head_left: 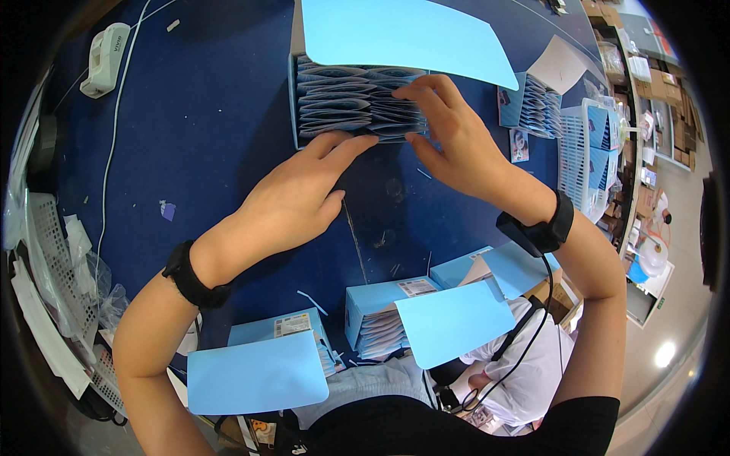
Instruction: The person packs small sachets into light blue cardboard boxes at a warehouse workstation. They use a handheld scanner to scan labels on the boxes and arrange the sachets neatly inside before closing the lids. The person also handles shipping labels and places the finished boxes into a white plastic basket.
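A light blue carton (293, 99) lies at the far middle of the table, its large flap (403, 38) folded up and away. Rows of thin, flat packets (334, 99) fill it. My left hand (293, 194) is open, fingers stretched to the carton's near edge. Over the packets at the carton's right end is my right hand (449, 133), fingers and thumb spread apart, fingertips touching the packets. Nothing shows gripped in either hand. Nearer to me lie three more blue cartons: one at left (258, 368), one in the middle (391, 292), one behind it at right (460, 266).
A smaller open blue carton of packets (532, 106) and a picture card (519, 146) lie at the far right, by a white basket (574, 163). A white plastic device (105, 61) and cable lie at left. Someone in a white shirt (525, 372) is at lower right.
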A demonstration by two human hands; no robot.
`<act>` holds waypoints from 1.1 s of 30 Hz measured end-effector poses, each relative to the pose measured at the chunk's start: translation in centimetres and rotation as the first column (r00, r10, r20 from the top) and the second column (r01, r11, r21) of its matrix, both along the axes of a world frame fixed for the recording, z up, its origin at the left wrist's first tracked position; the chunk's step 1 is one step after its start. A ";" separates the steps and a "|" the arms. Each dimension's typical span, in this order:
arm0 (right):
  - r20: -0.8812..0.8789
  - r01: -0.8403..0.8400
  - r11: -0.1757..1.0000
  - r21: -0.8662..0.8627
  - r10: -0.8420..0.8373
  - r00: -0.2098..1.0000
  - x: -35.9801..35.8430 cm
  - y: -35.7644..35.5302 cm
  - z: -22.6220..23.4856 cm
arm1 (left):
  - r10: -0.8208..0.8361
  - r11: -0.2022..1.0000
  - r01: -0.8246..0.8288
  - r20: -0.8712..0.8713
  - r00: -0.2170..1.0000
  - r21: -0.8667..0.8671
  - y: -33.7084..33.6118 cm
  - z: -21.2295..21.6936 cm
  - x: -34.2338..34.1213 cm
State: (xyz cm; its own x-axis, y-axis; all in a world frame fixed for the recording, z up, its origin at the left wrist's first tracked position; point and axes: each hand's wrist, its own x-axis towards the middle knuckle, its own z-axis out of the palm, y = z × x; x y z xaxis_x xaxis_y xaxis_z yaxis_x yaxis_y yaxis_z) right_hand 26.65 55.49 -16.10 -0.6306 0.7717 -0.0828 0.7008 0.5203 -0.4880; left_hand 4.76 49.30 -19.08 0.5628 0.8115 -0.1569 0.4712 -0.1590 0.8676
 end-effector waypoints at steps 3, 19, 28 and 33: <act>-0.080 0.008 1.000 0.006 -0.008 0.997 0.0 0.4 -0.5 | 0.003 1.000 -0.003 0.001 1.000 0.005 0.0 -0.1 0.0; 0.028 0.002 1.000 0.027 -0.003 1.000 -0.1 1.4 -0.5 | 0.118 0.983 -0.129 0.090 0.989 0.132 -0.9 0.3 -2.2; 0.008 -0.017 0.991 0.133 0.016 1.000 -0.4 1.2 -0.4 | 0.225 0.935 -0.239 0.082 0.971 0.262 -0.6 -0.2 -4.4; 0.037 -0.286 0.919 0.270 0.287 0.957 -2.7 -1.0 2.0 | 0.231 0.937 -0.244 0.081 0.970 0.251 -0.9 -0.7 -4.6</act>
State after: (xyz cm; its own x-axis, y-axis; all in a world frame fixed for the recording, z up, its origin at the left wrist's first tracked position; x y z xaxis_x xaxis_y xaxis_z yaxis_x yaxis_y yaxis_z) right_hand 23.93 54.45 -14.10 -0.8278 0.5510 0.1057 0.5009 0.8108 -0.3029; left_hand 0.15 48.42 -19.76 0.3507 0.9314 0.0979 0.4804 -0.2686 0.8349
